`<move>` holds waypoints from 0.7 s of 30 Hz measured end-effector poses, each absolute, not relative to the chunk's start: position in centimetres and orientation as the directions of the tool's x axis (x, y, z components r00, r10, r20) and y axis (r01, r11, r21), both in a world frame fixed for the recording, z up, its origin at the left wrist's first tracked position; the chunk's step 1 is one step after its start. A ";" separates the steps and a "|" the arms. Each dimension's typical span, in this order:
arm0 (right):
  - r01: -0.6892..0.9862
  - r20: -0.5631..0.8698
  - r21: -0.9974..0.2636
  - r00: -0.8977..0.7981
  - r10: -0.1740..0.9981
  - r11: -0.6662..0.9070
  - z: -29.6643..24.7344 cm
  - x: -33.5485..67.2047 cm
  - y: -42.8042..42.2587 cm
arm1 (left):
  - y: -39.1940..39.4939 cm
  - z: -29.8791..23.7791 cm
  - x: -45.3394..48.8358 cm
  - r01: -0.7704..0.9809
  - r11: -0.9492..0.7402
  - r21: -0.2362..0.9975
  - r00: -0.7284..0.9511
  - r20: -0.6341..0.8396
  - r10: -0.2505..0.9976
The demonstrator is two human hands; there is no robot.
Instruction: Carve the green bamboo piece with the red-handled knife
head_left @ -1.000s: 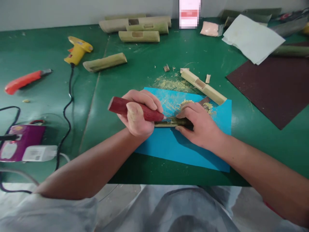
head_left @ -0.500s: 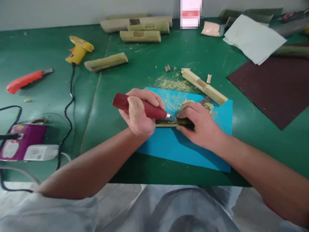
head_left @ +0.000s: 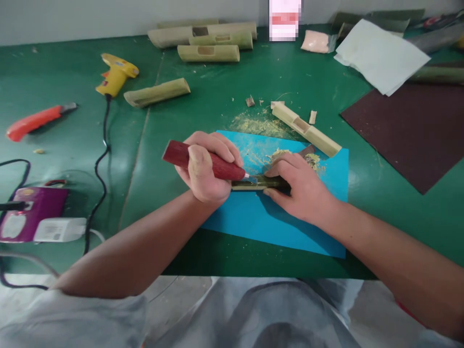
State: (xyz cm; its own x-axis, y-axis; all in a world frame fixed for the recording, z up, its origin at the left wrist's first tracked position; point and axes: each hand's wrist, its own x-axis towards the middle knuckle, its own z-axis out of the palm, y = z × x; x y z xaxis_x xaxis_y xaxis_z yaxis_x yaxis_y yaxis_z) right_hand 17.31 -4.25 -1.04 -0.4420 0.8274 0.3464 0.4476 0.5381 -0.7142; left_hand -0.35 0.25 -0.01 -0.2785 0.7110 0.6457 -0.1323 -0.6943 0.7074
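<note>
In the head view, the left hand [head_left: 201,179] is closed around a dark red, wooden-looking handle of a slim metal-bladed knife [head_left: 223,167], its tip at the top of a split, dark green bamboo length [head_left: 266,182]. The right hand [head_left: 306,188] pinches that bamboo's right end between thumb and fingers. The bamboo lies over a bright blue rectangular sheet [head_left: 290,232], near the middle of the near edge of the glossy green surface [head_left: 224,87]. Pale yellow shavings [head_left: 259,124] are scattered on the sheet and just beyond its far side, where a pale bamboo strip with a rectangular notch [head_left: 322,138] rests across the sheet's edge. Toward the surface's left edge lie an orange-red-handled cutter [head_left: 36,122] and, farther from that edge, a yellow plastic glue gun [head_left: 116,75] with a black cord. Several notched bamboo tubes [head_left: 230,53] lie along the far edge; toward the right edge is a dark brown flat sheet [head_left: 409,135]
</note>
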 end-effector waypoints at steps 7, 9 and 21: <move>0.451 0.346 -0.711 -0.442 0.827 0.539 -1.1 17.3 -4.2 | 0.1 -0.1 -0.4 -0.119 -0.705 0.699 -0.277 0.659 0.700; 0.451 0.353 -0.706 -0.444 0.823 0.546 -1.0 17.3 -4.2 | 0.1 -0.1 -0.4 -0.128 -0.699 0.703 -0.262 0.656 0.708; 0.449 0.357 -0.704 -0.447 0.820 0.551 -0.9 17.4 -4.2 | 0.4 0.0 0.1 -0.160 -0.726 0.669 -0.332 0.656 0.678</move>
State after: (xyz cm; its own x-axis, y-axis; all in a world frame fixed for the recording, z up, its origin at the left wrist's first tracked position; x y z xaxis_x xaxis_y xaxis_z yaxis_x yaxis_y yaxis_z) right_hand 17.36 -4.21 -0.95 -0.4471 0.8203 0.3567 0.4489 0.5506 -0.7037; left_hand 0.07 0.41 0.01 -0.3317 0.6781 0.6559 -0.1601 -0.7256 0.6692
